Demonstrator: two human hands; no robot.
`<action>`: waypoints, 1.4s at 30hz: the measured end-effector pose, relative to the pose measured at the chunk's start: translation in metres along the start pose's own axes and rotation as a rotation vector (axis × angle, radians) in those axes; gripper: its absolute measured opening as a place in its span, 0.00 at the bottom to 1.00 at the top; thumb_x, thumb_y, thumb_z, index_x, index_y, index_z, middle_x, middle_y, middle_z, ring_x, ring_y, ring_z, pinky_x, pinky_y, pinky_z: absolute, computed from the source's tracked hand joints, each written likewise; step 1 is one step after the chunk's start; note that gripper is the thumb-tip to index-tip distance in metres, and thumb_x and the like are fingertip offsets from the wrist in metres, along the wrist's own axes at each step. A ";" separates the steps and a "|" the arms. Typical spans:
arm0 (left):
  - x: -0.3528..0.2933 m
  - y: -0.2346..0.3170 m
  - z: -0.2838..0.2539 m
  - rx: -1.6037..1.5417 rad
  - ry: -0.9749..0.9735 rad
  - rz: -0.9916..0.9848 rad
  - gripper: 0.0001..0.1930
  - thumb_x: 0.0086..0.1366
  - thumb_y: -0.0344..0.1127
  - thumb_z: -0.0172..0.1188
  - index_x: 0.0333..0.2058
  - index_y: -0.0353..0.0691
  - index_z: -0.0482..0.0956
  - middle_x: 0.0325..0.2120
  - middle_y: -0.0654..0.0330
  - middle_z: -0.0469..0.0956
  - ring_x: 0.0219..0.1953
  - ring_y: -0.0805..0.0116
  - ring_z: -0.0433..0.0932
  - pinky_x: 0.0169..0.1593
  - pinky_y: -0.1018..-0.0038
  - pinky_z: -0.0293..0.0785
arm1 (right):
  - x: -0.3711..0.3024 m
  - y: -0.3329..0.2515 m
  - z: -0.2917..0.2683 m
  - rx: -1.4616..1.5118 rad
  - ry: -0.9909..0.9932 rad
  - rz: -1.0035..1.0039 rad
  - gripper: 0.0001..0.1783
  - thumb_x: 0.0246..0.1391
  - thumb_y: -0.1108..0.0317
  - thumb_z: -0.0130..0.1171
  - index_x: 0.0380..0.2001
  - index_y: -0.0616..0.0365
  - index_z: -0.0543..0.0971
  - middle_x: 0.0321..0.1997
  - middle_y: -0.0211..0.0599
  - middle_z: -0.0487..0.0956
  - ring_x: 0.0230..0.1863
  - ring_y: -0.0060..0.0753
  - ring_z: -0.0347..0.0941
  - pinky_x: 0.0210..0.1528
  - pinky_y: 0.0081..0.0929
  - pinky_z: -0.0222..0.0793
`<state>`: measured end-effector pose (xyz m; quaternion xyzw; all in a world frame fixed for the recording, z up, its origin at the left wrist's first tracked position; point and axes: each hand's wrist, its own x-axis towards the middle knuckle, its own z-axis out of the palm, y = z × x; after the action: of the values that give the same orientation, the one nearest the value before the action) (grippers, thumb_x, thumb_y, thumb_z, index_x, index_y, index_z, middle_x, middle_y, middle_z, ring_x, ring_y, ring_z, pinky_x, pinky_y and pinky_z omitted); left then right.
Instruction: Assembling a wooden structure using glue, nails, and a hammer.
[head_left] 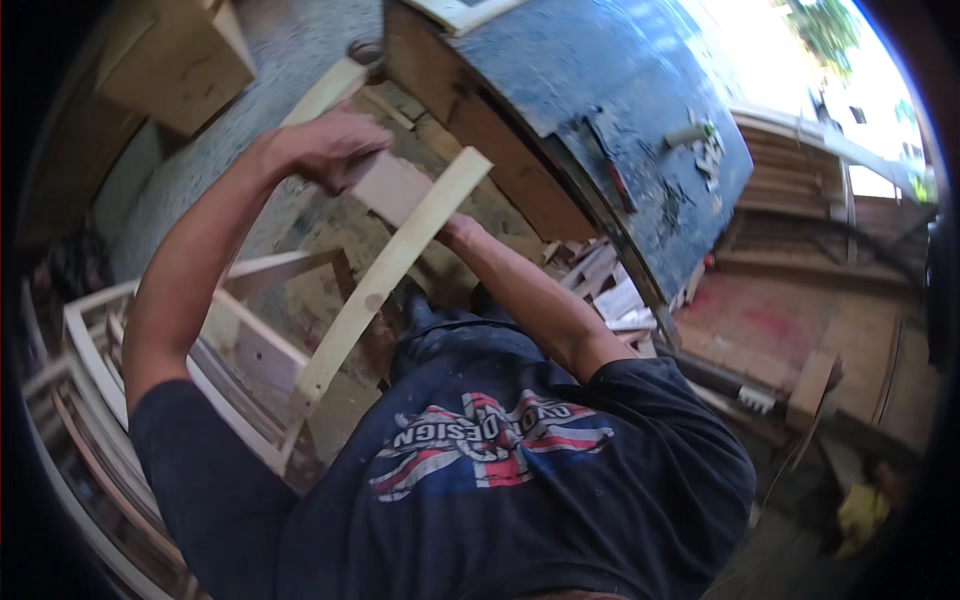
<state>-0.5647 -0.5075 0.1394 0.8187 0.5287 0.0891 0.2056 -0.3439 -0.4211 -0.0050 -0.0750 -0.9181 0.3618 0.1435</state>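
Note:
A pale wooden frame piece is held up before me. Its long slat (395,265) runs slantwise, and a wide cross rail (392,190) meets it near the top. A second pale slat (325,92) lies beyond my left hand (340,148). That hand is closed at the far end of the rail, somewhat blurred, and what its fingers grip is hidden. My right hand (456,229) reaches behind the long slat, where the wood hides its fingers. The wrist shows just right of the slat.
At the upper right stands a worktable with a blue, stained top (560,60), bearing a red-handled tool (615,175) and a tube (690,135). Wood offcuts (600,275) lie beneath its edge. Several wooden frames (110,400) are stacked on the left. A cardboard box (180,75) stands upper left.

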 end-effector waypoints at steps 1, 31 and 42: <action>-0.002 0.003 -0.002 0.013 -0.003 0.015 0.21 0.45 0.30 0.67 0.41 0.44 0.73 0.36 0.56 0.74 0.44 0.51 0.75 0.51 0.56 0.64 | -0.014 0.003 -0.012 0.030 0.013 0.027 0.30 0.55 0.63 0.70 0.61 0.55 0.75 0.59 0.49 0.76 0.60 0.52 0.73 0.62 0.44 0.71; -0.002 0.012 -0.011 0.014 -0.109 -0.032 0.29 0.48 0.29 0.69 0.51 0.43 0.71 0.43 0.57 0.75 0.52 0.57 0.75 0.60 0.56 0.64 | -0.090 0.154 -0.313 -0.077 0.689 0.361 0.13 0.63 0.78 0.62 0.49 0.58 0.84 0.42 0.41 0.87 0.41 0.32 0.85 0.42 0.29 0.81; -0.004 0.005 -0.002 0.021 -0.009 -0.005 0.21 0.45 0.30 0.69 0.40 0.45 0.73 0.34 0.60 0.77 0.43 0.56 0.79 0.54 0.59 0.66 | 0.016 -0.146 -0.143 -0.001 0.179 -0.141 0.13 0.56 0.78 0.68 0.45 0.61 0.84 0.44 0.46 0.86 0.44 0.49 0.86 0.46 0.37 0.81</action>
<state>-0.5631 -0.5124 0.1432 0.8200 0.5306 0.0791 0.1996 -0.3190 -0.4316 0.1983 -0.0424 -0.9049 0.3420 0.2498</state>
